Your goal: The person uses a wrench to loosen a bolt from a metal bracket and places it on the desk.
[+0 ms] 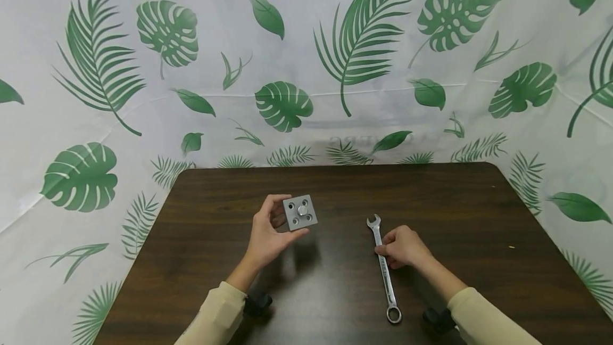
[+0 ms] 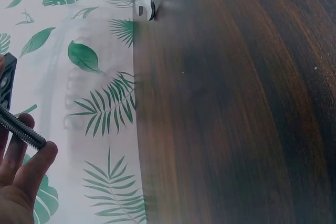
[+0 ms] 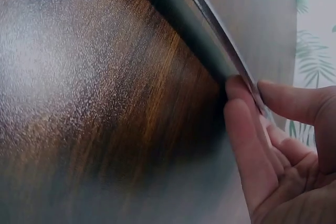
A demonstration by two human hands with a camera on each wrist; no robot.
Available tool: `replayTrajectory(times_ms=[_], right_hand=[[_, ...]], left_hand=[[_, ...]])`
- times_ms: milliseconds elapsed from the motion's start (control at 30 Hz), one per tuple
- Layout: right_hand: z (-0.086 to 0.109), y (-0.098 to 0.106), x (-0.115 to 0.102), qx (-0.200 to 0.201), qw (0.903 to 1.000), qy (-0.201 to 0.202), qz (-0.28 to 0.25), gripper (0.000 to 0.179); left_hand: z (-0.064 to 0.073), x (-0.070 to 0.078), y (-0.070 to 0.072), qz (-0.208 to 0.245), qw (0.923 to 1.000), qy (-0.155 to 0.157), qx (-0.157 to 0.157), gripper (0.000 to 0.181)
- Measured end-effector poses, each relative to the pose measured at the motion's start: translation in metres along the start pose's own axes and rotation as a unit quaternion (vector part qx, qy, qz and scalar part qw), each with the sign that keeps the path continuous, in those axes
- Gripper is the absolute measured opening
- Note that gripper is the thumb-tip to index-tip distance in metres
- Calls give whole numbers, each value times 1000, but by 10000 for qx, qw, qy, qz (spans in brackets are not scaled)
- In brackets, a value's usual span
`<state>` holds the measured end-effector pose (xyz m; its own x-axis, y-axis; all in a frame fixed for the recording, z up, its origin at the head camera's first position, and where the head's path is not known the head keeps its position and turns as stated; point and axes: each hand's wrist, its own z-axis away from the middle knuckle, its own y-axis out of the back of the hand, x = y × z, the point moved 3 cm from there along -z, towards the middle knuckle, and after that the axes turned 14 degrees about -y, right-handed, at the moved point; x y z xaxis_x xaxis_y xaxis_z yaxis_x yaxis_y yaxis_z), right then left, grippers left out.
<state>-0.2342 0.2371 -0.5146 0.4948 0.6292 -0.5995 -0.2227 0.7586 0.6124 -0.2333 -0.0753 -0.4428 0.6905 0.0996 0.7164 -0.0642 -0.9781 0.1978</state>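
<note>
From where I stand, a dark wood-grained table (image 1: pixel 440 190) fills the lower part of the room, its far corners rounded; a dull sheen spreads over the middle of its top, and a tiny yellowish scrap (image 1: pixel 511 247) lies toward the right side. Behind and around it hangs a whitish sheet (image 1: pixel 220 20) printed with green leaves; creases run across it, and faint backward lettering shows just above the table's far edge.

The left hand (image 1: pixel 269 236) holds a square grey metal block (image 1: pixel 293 214) above the wood, thumb along the lower edge, fingers at the upper; a round bolt head (image 1: pixel 303 210) sits at its centre among four holes, and a threaded shank (image 2: pixel 23 129) juts from the other side; the right hand (image 1: pixel 406 246) pinches a silver wrench (image 1: pixel 386 276) partway along its handle, open end away from the person, ring end nearer; whether it touches the table I cannot tell.
</note>
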Motion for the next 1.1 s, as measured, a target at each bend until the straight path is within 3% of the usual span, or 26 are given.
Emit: replayTrajectory(times_ms=[300, 667, 933, 1100], right_hand=[[2, 4, -3, 868, 9871, 197, 1333, 19], [2, 4, -6, 1083, 9812, 245, 1577, 20], [1, 6, -6, 1066, 9784, 352, 1733, 21], [2, 13, -12, 1520, 9673, 692, 1911, 19]], left_hand=[[-1, 4, 1, -12, 10000, -60, -68, 71], [7, -32, 0, 17, 9999, -121, -6, 76], [9, -31, 0, -17, 9999, -115, -1, 76], [5, -18, 0, -69, 9999, -132, -11, 75]])
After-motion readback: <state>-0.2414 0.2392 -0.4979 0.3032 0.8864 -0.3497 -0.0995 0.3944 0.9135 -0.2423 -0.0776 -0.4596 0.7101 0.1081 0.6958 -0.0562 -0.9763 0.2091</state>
